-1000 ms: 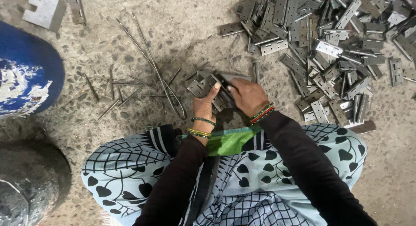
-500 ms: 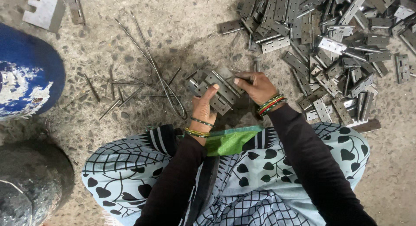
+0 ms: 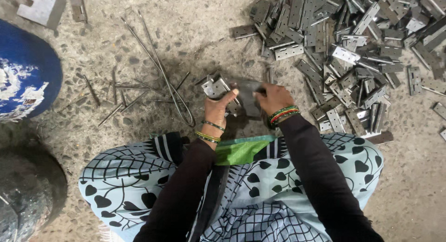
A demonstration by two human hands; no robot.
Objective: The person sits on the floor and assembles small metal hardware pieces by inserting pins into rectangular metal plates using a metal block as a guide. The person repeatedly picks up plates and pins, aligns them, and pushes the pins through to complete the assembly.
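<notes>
Now the two hands have come back together at the middle of the frame. Half a second ago the right hand was stretched out flat toward the heap, fingers spread; here it has drawn in and is clenched over the top edge of a dark metal hinge plate, which stands just above the person's knees. The left hand has stayed near its old spot, thumb raised, and grips the small cluster of grey hinges at the plate's left side, so both hands are grasping metal and nearly touch each other.

The big pile of hinges fills the upper right of the frame as before, well spread over the speckled floor. The long bent wire rods lie left of the hands, unmoved, with short pins scattered beside them. The blue drum sits at the left edge, and a flat notched plate rests in the upper left corner.
</notes>
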